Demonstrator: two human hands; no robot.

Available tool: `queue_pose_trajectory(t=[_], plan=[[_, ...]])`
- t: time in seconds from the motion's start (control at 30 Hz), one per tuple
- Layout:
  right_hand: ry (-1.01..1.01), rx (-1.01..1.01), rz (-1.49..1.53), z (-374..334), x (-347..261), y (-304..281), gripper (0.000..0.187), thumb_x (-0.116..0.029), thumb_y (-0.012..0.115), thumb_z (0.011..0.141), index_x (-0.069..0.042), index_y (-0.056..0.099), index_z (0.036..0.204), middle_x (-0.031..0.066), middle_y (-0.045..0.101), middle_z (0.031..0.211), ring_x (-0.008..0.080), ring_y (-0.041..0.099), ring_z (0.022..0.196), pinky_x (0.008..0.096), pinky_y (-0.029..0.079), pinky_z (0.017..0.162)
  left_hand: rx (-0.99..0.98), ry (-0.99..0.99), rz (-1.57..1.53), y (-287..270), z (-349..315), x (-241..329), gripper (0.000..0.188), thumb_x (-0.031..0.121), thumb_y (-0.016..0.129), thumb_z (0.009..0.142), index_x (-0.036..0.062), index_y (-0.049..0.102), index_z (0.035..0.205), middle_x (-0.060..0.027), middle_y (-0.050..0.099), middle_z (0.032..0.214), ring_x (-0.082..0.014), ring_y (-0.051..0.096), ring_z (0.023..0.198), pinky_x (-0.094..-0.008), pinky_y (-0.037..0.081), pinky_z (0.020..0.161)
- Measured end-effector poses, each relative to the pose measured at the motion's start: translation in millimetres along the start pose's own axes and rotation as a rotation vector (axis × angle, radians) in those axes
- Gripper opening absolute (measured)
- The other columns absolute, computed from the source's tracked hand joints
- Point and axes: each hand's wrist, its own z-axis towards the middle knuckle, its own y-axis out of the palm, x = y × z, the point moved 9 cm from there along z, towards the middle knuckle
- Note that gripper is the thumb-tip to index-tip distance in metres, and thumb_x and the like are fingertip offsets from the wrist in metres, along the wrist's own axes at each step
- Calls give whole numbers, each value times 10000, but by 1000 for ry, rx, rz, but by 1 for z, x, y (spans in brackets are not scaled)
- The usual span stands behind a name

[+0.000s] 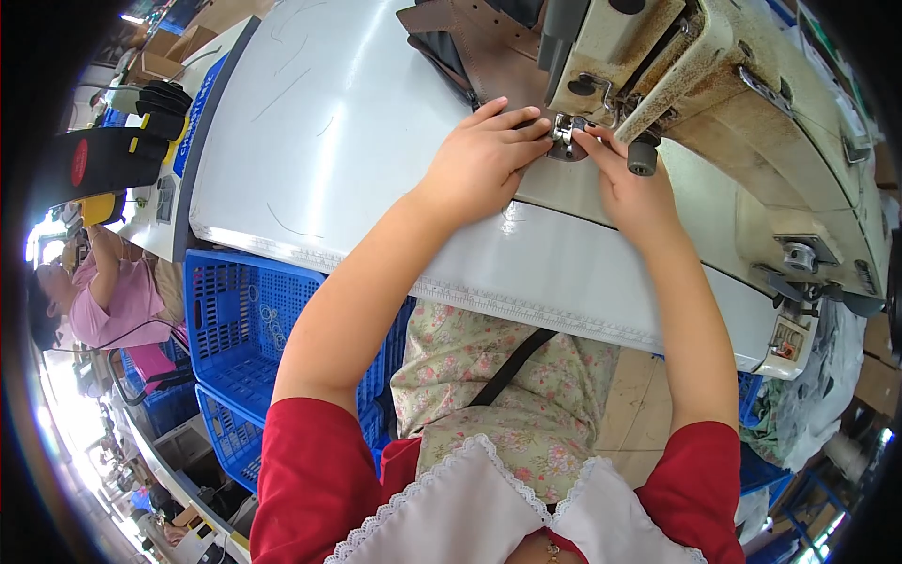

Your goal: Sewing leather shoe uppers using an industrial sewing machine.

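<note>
A brown leather-like piece (503,58) with a row of holes and dark fabric at its edge lies on the white table of a sewing machine (752,103). My left hand (484,162) rests palm down at its near edge, fingers stretched toward the metal presser foot (566,136). On the other side of the foot, my right hand (639,188) has its fingertips drawn together close to the needle area. Whatever those fingertips pinch is hidden by them and by the machine head.
A ruler strip (526,305) runs along the table's front edge. Blue plastic baskets (249,320) stand below on the left. Clear plastic wrapping (817,385) hangs at the right. Another person in a pink top (117,301) sits at a neighbouring machine on the far left.
</note>
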Motion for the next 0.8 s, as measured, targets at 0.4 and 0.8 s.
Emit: queue_pose_trajectory(t=[0.4,0.8], plan=[[-3,-42,85,-17,-15,-46,340,-3,623,787,-100,684,1108,120,656,1034,327,619,954,423,503,808,-112,78,-42,-1,10,5,447,6,566,770,27,626,1212,-128,590,1306,-299,457,1322,-468,319,1136],[871,1093,667,-270,275,-345,637,-483,453,1005,25,468,1388,156,523,1394,254,534,1229,366,389,1055,-242,404,613,-20,31,-6,388,122,564,831,122,602,1218,2,594,1186,-168,510,1197,-347,349,1124]])
